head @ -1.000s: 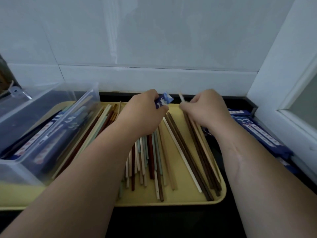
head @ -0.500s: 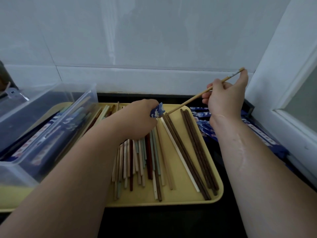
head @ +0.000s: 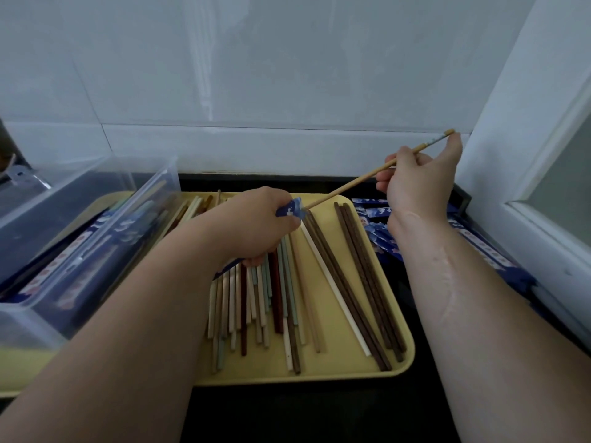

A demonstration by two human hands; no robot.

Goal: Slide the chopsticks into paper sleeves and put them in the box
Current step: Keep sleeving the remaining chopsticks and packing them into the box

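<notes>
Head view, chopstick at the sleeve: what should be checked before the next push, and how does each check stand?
1. Sleeve secured: the left hand grips the blue sleeve, its open end poking out: ok.
2. Chopstick secured: the right hand pinches the chopstick near its top end: ok.
3. Tip inside the sleeve mouth: the tip reaches the mouth, but entry is not visible: cannot tell.
4. Chopstick in line with the sleeve: the sleeve's body is hidden under the left hand: cannot tell.
5. Box ready: the clear box at the left is open on top: ok.
</notes>
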